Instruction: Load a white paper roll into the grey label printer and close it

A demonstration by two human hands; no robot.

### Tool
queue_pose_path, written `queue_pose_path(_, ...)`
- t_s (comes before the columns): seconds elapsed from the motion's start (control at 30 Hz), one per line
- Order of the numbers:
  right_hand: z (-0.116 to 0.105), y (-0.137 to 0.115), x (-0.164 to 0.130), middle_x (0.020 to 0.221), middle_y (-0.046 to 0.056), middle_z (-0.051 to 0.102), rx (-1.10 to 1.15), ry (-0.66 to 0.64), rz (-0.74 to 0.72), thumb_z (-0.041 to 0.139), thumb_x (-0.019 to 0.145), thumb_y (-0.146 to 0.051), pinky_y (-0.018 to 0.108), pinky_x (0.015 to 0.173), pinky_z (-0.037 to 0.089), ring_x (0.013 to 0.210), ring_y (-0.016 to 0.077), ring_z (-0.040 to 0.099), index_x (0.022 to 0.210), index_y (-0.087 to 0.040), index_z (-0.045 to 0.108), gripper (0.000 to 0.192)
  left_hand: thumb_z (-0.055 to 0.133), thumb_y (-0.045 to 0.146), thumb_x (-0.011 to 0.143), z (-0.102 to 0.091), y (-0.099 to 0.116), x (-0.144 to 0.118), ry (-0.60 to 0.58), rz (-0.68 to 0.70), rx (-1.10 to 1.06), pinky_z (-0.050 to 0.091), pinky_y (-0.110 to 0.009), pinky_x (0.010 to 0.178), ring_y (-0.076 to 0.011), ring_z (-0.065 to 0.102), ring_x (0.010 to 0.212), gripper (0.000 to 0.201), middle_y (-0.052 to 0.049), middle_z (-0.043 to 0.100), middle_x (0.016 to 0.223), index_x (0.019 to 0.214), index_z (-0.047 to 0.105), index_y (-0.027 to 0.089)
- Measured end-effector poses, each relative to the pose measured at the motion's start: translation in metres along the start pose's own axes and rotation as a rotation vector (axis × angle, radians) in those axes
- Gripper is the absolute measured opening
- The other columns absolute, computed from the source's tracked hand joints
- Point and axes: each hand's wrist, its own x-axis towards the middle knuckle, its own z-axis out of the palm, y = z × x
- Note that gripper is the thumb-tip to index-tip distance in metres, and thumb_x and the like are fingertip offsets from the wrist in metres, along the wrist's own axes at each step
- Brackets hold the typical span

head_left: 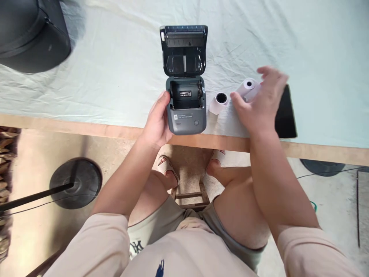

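Pale cloth-covered surface — open-lidded printer at its near edge, left hand clamped on its side; one-handed hold, so a slack grip could drop it. Right hand spread, empty-looking, by white paper rolls — a brush could topple the nearest. Shorts read "NY"; printer label too small.

black bag on pale cloth, round black base on the floor

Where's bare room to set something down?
Pale cloth lies bare between the black object at upper left and the open printer, and right of the dark slab. Crowded: between printer and slab, where paper rolls and the right hand are.
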Motion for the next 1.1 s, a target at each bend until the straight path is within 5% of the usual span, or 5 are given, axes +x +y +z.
queue_pose_path(0.2, 0.019, 0.027, 0.005, 0.093, 0.006, 0.051, 0.100, -0.103, 0.169, 0.073, 0.065, -0.027, 0.038, 0.086, 0.045, 0.089, 0.0189, 0.050, 0.093, -0.026, 0.060, 0.031, 0.049, 0.041, 0.093, -0.005, 0.000, 0.001, -0.074, 0.014, 0.049, 0.048, -0.030, 0.109, -0.0220, 0.057, 0.129, 0.031, -0.003, 0.073, 0.113, 0.113, 0.065, 0.023)
queue_pose_path(0.43, 0.004, -0.019, 0.012, 0.110, 0.004, 0.051, 0.440, -0.003, 0.042, 0.051, 0.081, -0.032, 0.030, 0.066, 0.044, 0.083, 0.0145, 0.056, 0.123, -0.034, 0.027, 0.048, 0.052, 0.040, 0.093, -0.006, -0.002, 0.001, -0.055, 0.012, 0.085, 0.050, -0.031, 0.108, -0.0213, 0.059, 0.127, 0.028, -0.002, 0.073, 0.112, 0.112, 0.064, 0.024)
queue_pose_path(0.6, -0.003, -0.073, 0.005, 0.119, 0.003, 0.059, 0.338, -0.302, -0.270, 0.056, 0.074, -0.018, 0.036, 0.084, 0.048, 0.101, 0.0196, 0.062, 0.117, -0.029, 0.044, 0.046, 0.055, 0.035, 0.092, -0.002, -0.004, -0.003, -0.042, 0.079, 0.170, 0.047, -0.032, 0.110, -0.0207, 0.057, 0.130, 0.024, 0.000, 0.069, 0.115, 0.111, 0.064, 0.024)
queue_pose_path(0.77, 0.004, -0.090, 0.000, 0.100, 0.001, 0.070, -0.029, -0.516, -0.212, 0.050, 0.077, -0.014, 0.044, 0.093, 0.041, 0.097, 0.0240, 0.064, 0.098, -0.024, 0.057, 0.025, 0.053, 0.029, 0.094, 0.000, -0.002, -0.008, -0.096, 0.087, 0.200, 0.043, -0.030, 0.114, -0.0195, 0.051, 0.135, 0.021, 0.000, 0.068, 0.116, 0.110, 0.064, 0.024)
queue_pose_path(1.1, -0.004, -0.091, -0.007, 0.085, -0.004, 0.070, 0.279, -0.469, -0.430, 0.056, 0.087, -0.038, 0.040, 0.091, 0.044, 0.098, 0.0184, 0.065, 0.076, -0.026, 0.061, 0.017, 0.056, 0.040, 0.089, -0.011, 0.000, -0.004, -0.097, 0.082, 0.210, 0.046, -0.033, 0.110, -0.0250, 0.049, 0.137, 0.024, -0.003, 0.069, 0.114, 0.106, 0.062, 0.023)
